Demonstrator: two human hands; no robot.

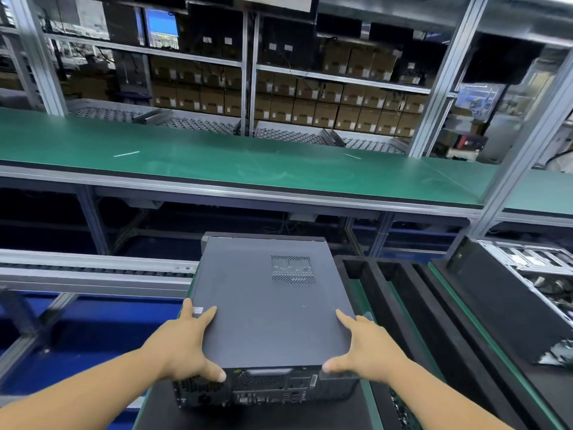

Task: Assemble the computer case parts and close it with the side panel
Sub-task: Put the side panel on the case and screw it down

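Two bare forearms reaching in from 7 and 5 o'clock. Left hand [183, 347] spread wide, fingers flat on the near left corner of the side panel [273, 308], thumb hooked over the rear edge. Right hand [361, 352] likewise spread wide on the near right corner, thumb down against the back face; gripping nothing, only pressing.

One computer case [266, 389] at 6 o'clock, lying flat, box-shaped, dark grey metal, matte and faintly speckled. Panel seated on top, smooth but for one square patch of small punched holes [293, 270] toward 12 o'clock. Back face toward the camera: mesh grilles, a row of ports, too blurred to count.

Resting on a black mat [161, 411] edged in green. At 3 o'clock, black foam trays [403, 293] with long slots, then one open case [533, 274] showing bare silver metal frame and loose parts inside, details unclear.

At 9 o'clock, one roller conveyor [93, 271] of grey aluminium rails. Beyond, at 12 o'clock, one long bench [232, 162] topped with smooth green matting, two thin pale strips lying on it. Farther back, metal shelving [310, 76] stacked with many brown cardboard boxes, each with a white label; one lit screen [162, 27] at 11 o'clock.
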